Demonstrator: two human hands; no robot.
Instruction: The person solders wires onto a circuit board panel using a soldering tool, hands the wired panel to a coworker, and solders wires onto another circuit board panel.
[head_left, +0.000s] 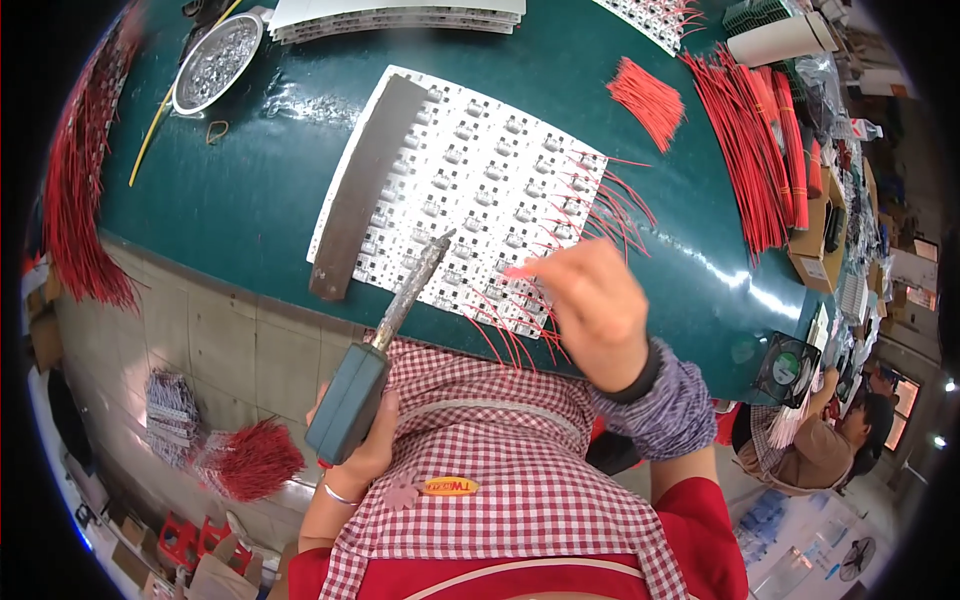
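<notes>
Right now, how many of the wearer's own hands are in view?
2: the left hand gripping the soldering iron, partly hidden by its handle; the right hand near the right edge of the white panel.

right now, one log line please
left hand: gripping soldering iron; right hand: over white board, grip unclear; red wires: at board's right side; dark bar: on board's left

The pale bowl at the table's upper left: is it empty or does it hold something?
Not empty: the bowl holds shiny, silvery-grey material, visible inside its rim.
</notes>
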